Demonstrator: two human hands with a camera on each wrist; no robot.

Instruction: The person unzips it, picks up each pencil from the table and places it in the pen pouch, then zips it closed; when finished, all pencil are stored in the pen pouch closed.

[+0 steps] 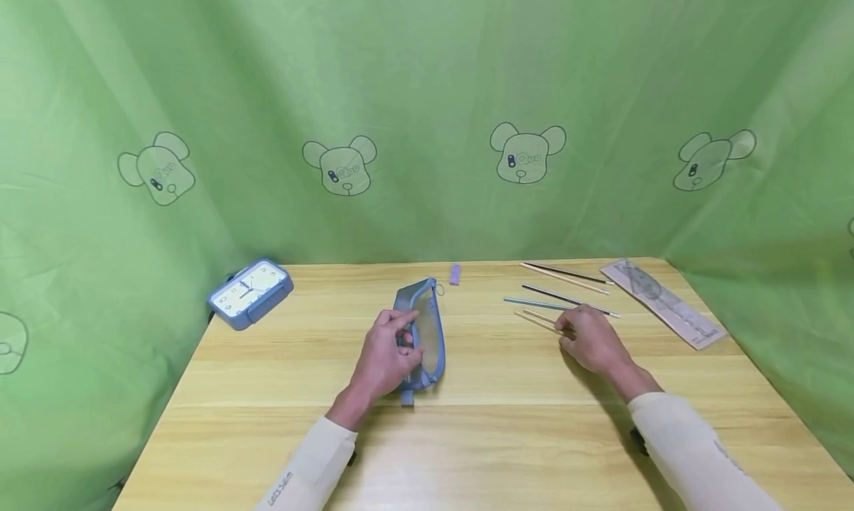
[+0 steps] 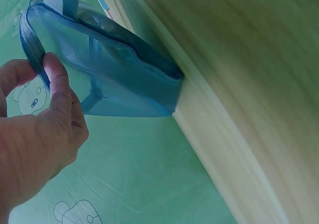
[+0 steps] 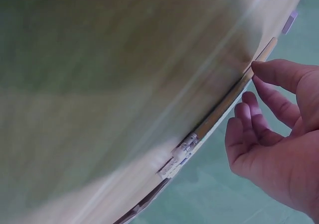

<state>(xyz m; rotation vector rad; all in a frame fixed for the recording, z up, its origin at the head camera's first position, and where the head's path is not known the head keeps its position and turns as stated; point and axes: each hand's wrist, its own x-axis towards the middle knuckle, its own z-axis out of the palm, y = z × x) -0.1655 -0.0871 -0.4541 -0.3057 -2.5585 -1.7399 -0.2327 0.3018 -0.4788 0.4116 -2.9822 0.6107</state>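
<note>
A blue mesh pencil case (image 1: 432, 340) stands unzipped on the table, its opening turned to the right. My left hand (image 1: 387, 359) grips its zippered edge; in the left wrist view the thumb and index finger pinch that blue edge (image 2: 33, 47). On the right, my right hand (image 1: 590, 337) bends over the near end of light wooden pencils (image 1: 534, 319). The right wrist view has its thumb and index fingertips pinching a wooden pencil (image 3: 219, 115) low along the tabletop, the other fingers loosely curled. The pencil's eraser end (image 3: 185, 147) points toward the lower left there.
Just beyond my right hand lie a blue pencil (image 1: 534, 302) and a dark pencil (image 1: 554, 294), with another pair (image 1: 567, 275) farther back. A ruler set in a clear pack (image 1: 660, 303) is at right. A purple eraser (image 1: 455, 274) and a blue clock (image 1: 250, 294) sit toward the back.
</note>
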